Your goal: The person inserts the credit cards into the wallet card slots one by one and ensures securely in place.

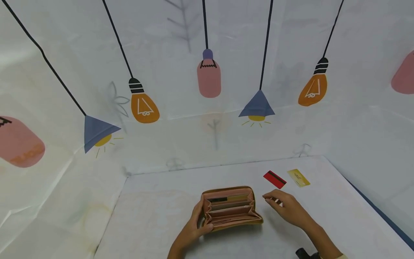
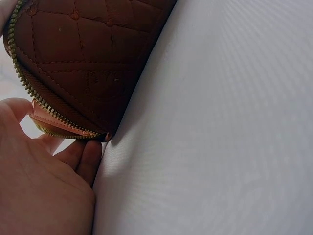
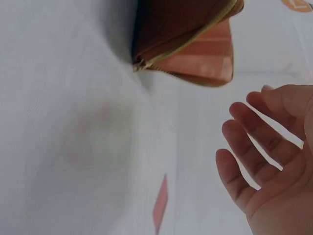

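A brown quilted zip-around wallet stands unzipped on the white table, its pink pleated compartments facing up. My left hand grips its left end, thumb at the front corner and fingers round the back. In the left wrist view the brass zipper runs beside that hand. A dark and tan edge shows in the wallet's rear slot. My right hand hovers right of the wallet, apart from it, fingers loosely bent and holding nothing. Beyond it lie a red card with a dark stripe and a yellow card.
White sheeting printed with hanging lamps and bulbs rises behind the table and along both sides. A dark object shows by my right wrist at the bottom edge. Along the table's right side runs a dark blue strip.
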A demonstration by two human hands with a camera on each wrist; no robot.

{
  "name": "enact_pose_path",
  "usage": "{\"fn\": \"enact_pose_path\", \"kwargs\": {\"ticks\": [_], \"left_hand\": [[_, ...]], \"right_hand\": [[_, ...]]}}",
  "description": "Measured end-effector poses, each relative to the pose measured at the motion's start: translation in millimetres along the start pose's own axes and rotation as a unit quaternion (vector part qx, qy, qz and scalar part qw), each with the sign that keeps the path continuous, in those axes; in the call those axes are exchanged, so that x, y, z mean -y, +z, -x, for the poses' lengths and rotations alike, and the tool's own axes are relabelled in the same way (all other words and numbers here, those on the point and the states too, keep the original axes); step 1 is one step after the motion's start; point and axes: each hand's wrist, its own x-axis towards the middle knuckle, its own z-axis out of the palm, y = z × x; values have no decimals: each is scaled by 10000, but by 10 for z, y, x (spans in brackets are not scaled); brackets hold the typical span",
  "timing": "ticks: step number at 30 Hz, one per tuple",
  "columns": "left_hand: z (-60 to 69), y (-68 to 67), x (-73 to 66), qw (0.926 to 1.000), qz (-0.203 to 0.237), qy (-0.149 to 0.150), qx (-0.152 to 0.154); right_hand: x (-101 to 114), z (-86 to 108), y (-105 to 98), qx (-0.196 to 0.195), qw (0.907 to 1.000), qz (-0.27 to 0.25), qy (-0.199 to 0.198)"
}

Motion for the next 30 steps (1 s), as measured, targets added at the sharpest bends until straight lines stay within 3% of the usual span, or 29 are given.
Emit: {"fn": "enact_pose_path", "kwargs": {"ticks": [4, 9, 12, 19, 22, 26, 30], "left_hand": [[2, -10, -19, 9994, -36, -344, -79], [2, -15, -24, 9994, -29, -335, -80], [5, -10, -29, 9994, -25, -338, -59], [9, -1, -43, 9992, -127, -376, -108], [1, -6, -52, 9979, -108, -625, -134], [-4, -9, -53, 9974, -153, -695, -146], [10, 3, -40, 9990, -150, -408, -126]], "right_hand": [[-153, -35, -20, -152, 9983, 22, 557], [-330, -89, -66, -294, 9897, -106, 1396], [-419, -113, -83, -358, 9849, 85, 1689], [-613, -162, -86, -428, 9789, 198, 1991], [-717, -203, -71, -360, 9760, 213, 2137], [-851, -269, -51, -200, 9693, 473, 2404], [-962, -316, -18, 9, 9643, 724, 2548]]}}
